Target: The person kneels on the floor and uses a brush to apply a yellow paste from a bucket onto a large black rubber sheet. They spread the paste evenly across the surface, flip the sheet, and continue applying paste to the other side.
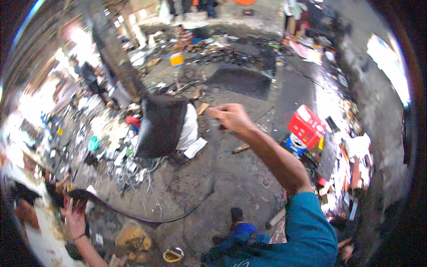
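My right hand (230, 118) is raised in front of me at the middle, its fingers closed in a pinch. A long black cable (167, 220) curves low across the floor, and its motion-blurred end runs up toward that hand. At the lower left my left hand (75, 222) is held up with fingers stretched, close to the cable's other end; whether they touch is unclear. Beyond the cable stands a large dark sack-like piece (161, 127), with a white bag (190, 128) against its right side.
Scrap and wire offcuts (133, 171) lie left of the dark piece. A red box (307, 125) sits at the right on a blue one (294, 143). A pillar (113, 51) stands behind, with a person (89, 78) to its left. A dark sheet (240, 81) lies farther back.
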